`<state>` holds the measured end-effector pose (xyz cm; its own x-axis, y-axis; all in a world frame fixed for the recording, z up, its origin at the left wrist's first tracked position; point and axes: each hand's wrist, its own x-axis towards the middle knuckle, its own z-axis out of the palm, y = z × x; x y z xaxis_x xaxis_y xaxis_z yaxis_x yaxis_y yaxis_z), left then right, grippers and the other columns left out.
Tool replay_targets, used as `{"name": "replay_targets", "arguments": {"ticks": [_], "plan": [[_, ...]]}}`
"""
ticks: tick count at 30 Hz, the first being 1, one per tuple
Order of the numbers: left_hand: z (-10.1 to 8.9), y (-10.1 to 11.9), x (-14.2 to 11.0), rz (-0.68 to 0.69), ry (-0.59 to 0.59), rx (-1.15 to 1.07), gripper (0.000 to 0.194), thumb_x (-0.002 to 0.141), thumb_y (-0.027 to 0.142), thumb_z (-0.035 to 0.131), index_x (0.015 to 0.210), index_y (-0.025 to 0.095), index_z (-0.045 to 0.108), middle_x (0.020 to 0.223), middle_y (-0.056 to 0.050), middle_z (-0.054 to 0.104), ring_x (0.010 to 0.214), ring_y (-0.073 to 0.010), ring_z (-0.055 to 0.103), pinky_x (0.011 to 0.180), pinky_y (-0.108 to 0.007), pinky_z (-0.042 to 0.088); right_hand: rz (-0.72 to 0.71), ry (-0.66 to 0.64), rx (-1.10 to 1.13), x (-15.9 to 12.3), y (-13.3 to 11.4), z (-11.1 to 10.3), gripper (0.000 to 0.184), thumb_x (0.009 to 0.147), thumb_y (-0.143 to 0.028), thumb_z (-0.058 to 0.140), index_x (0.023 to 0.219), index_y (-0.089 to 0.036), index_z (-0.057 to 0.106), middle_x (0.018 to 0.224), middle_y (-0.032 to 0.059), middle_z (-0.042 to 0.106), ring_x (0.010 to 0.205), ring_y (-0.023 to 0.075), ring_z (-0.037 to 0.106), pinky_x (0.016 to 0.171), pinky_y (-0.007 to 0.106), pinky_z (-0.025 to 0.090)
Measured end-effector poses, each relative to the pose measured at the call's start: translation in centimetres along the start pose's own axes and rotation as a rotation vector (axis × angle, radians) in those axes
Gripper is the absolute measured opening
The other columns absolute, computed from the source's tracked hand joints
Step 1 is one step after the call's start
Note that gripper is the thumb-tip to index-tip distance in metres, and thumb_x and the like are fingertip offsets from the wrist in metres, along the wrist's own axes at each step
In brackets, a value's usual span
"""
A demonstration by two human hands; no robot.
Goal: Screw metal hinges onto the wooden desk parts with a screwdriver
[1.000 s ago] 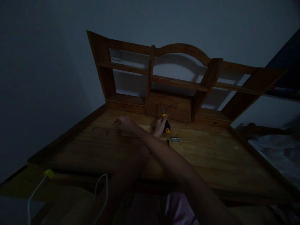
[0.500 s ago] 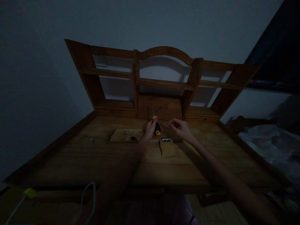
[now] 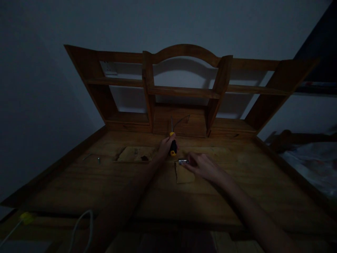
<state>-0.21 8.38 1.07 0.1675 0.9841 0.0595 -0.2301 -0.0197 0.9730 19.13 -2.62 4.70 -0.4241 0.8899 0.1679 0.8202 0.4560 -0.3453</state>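
Observation:
My left hand [image 3: 166,144] is closed round a screwdriver [image 3: 173,150] with a black and yellow handle. Its thin shaft points up and away from me. A little to the right, my right hand [image 3: 201,164] has its thumb and forefinger closed at a small shiny metal piece [image 3: 183,161]. That piece lies along the far edge of a small tan board [image 3: 185,175], which rests flat on the wooden desk [image 3: 110,182]. Fingers partly cover the metal piece, and whether something smaller sits between them is hidden.
A long pale recess or strip with broken edges [image 3: 135,154] lies left of my hands. Further left are a small metal part [image 3: 99,160] and a thin bent rod [image 3: 87,156]. A wooden shelf unit [image 3: 184,92] stands along the back. A white cable [image 3: 91,225] loops at the front left.
My right hand has come down and toward me, from above the board to the metal piece. My left hand still holds the screwdriver, now a bit more upright. The view has shifted slightly.

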Motion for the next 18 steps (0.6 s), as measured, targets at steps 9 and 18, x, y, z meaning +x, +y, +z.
{"name": "replay_targets", "arguments": {"ticks": [9,18], "plan": [[-0.2,0.1,-0.2,0.004,-0.012,0.048,0.055,0.082,0.073,0.062,0.077,0.018,0.056,0.058,-0.002,0.064,0.044,-0.0137,0.059,0.045,-0.024,0.044,0.342,-0.423,0.679,0.6,2.3,2.2,0.046,0.080,-0.059,0.073,0.062,-0.018,0.060,0.054,0.0030,0.065,0.038,0.0133,0.057,0.038,0.023,0.037],[-0.3,0.2,-0.4,0.076,0.038,0.095,0.054,0.082,0.071,0.063,0.083,0.016,0.063,0.060,0.001,0.059,0.045,-0.0111,0.055,0.043,-0.022,0.040,0.280,-0.103,1.024,1.6,2.6,1.9,0.030,0.074,-0.046,0.073,0.075,-0.019,0.059,0.060,-0.0026,0.060,0.043,0.0096,0.052,0.040,0.022,0.043]]}}
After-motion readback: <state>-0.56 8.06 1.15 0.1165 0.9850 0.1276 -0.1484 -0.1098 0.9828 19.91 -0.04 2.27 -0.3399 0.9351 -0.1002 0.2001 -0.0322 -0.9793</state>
